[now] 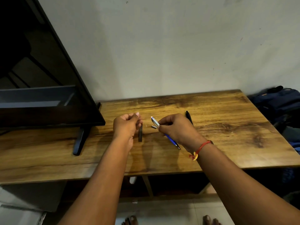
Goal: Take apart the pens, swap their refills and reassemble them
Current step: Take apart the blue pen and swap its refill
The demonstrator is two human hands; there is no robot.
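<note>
My right hand [176, 129] grips a blue and white pen [155, 122], white end up to the left, tip pointing down near my wrist. A small silvery piece [153, 127] lies on the wooden table [227, 127] just under that pen. My left hand [127, 125] is curled, fingertips pinched near a blurred dark pen part [140, 134] that stands upright below it; what the fingers pinch is too small to tell. A black pen [188, 117] lies on the table behind my right hand.
A black television [40, 78] on a stand foot [80, 142] fills the table's left side. A grey wall rises behind. A dark blue backpack [276, 103] sits off the table's right edge. My feet show on the tiled floor below.
</note>
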